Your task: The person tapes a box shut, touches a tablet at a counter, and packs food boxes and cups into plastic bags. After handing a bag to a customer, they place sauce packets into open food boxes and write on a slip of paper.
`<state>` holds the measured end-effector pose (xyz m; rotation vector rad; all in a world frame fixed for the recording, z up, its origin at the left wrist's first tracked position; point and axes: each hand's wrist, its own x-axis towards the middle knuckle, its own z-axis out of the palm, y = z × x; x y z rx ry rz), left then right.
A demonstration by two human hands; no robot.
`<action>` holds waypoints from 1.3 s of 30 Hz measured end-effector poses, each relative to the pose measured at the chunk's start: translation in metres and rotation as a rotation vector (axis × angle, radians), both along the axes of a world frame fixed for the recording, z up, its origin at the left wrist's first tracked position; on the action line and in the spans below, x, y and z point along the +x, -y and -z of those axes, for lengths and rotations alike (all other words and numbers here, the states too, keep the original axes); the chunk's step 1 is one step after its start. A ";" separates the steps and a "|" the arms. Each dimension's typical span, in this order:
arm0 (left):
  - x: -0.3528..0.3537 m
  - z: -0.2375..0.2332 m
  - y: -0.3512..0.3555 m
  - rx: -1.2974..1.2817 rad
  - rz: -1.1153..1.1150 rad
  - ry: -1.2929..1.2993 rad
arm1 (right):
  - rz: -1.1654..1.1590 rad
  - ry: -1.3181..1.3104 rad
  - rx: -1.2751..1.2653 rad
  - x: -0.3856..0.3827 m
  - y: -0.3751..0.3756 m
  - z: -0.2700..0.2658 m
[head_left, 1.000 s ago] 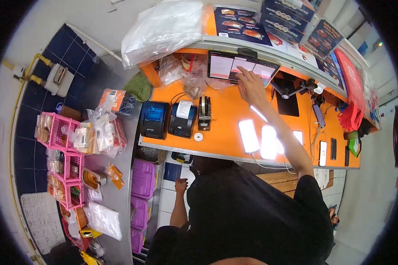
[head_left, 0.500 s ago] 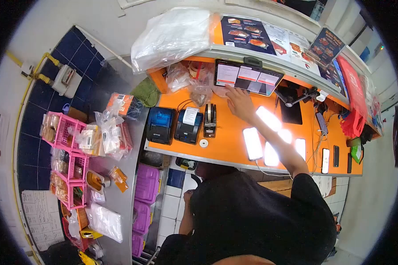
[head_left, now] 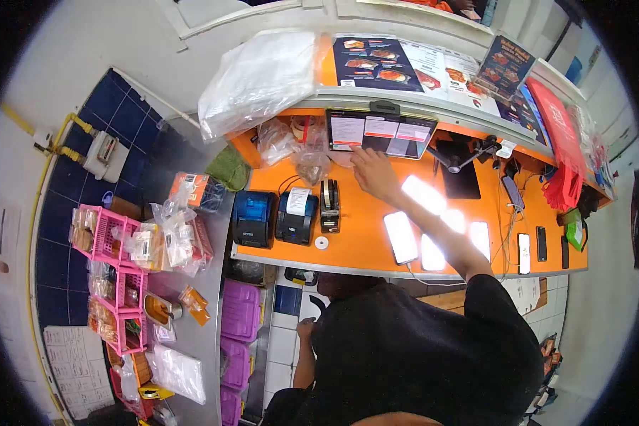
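My right hand reaches across the orange counter, its fingers stretched out. The fingertips are right at the lower edge of a tablet, which leans upright under the shelf with several panels lit on its screen. Nothing is held in that hand. Low beside my black shirt, my left hand hangs above the white floor tiles, small in view and partly covered, so I cannot tell how its fingers are set. Below my right forearm lie brightly glowing phones.
Two small printers and a tape dispenser stand left on the counter. Menus and plastic bags cover the shelf above. Pink baskets line the steel side table; purple bins sit underneath. Cables trail at right.
The view has shifted slightly, with the counter's left side appearing lower. My right hand stays by the tablet's lower edge, its fingers moved a little. My left hand remains low at my side.
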<state>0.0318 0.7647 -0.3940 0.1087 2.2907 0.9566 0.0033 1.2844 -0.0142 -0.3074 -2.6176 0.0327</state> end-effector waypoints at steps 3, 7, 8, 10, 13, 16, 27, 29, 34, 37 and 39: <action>0.009 -0.024 -0.001 0.021 0.018 0.023 | 0.004 0.017 -0.003 0.003 -0.002 0.001; 0.015 -0.039 -0.011 -0.046 0.069 0.029 | -0.006 0.057 -0.016 0.009 -0.002 0.004; 0.018 -0.035 -0.012 -0.036 0.101 -0.022 | -0.021 0.040 -0.027 0.012 -0.002 0.006; 0.025 -0.033 -0.017 -0.074 0.089 -0.006 | -0.043 0.023 -0.036 0.016 -0.004 0.009; 0.035 -0.031 -0.022 -0.076 0.055 0.031 | -0.063 -0.013 -0.017 0.020 -0.008 0.013; 0.040 -0.007 -0.021 -0.079 0.053 0.014 | -0.063 -0.020 -0.016 0.019 -0.012 0.011; 0.078 -0.050 -0.045 -0.009 -0.015 0.046 | -0.141 0.011 -0.116 0.024 -0.020 0.001; 0.088 -0.046 -0.049 -0.140 0.005 0.020 | -0.116 -0.062 -0.126 0.030 -0.029 0.003; 0.120 -0.027 -0.043 -0.049 -0.042 0.037 | -0.167 -0.306 -0.109 0.047 -0.042 -0.006; 0.139 -0.045 -0.056 -0.088 -0.080 0.073 | -0.176 -0.361 -0.104 0.054 -0.048 -0.008; 0.151 -0.055 -0.058 -0.166 -0.081 0.079 | -0.130 -0.349 -0.115 0.055 -0.049 -0.002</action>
